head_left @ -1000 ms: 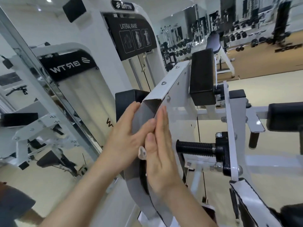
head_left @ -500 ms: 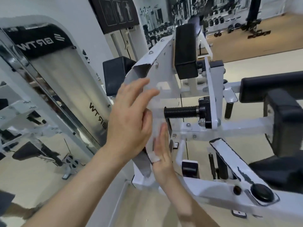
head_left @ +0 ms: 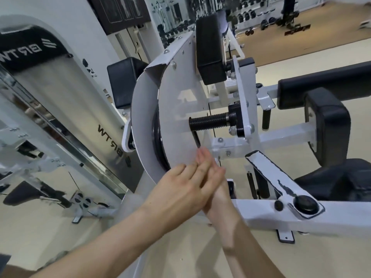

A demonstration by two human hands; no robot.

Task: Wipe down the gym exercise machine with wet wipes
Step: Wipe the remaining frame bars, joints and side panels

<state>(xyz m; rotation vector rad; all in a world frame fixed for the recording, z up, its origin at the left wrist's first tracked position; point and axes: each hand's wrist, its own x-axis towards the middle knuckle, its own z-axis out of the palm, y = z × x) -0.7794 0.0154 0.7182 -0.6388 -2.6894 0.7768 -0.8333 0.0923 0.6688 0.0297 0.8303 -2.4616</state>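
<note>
Low on the machine (head_left: 281, 135), straight ahead and filling most of the view, at the bottom rim of the guard (head_left: 176, 109). Left grip (head_left: 176, 189) laid flat over right grip (head_left: 217, 187), fingers of both straight and pressed together, right fingertips pointing up against the guard's flat side. No wipe in sight; possibly sandwiched between the palms, but cannot tell.

To do this pass well: keep the wipe spread flat under the palm, not bunched. Press evenly and follow the curve of the rim in one long sweep, then move to the outer band and the flat side above. Refold to a clean face once soiled. Mind the bare sheet edge at the rim, likely keen enough to snag a wipe or a finger.

Round about: black wheel (head_left: 158, 141) tucked inside the guard, near the left fingers, probably greasy and best left alone. Black handle (head_left: 208, 122) jutting from the guard above the hands, with a thin cable (head_left: 209, 109) running down beside it. Both in the way of a straight upward stroke, so work round them. Pad (head_left: 210, 51) higher up, white beam (head_left: 331, 219) with a knob (head_left: 305, 203) low to the right. Mirror (head_left: 50, 117) close on the left, leaving little room for the left arm.
</note>
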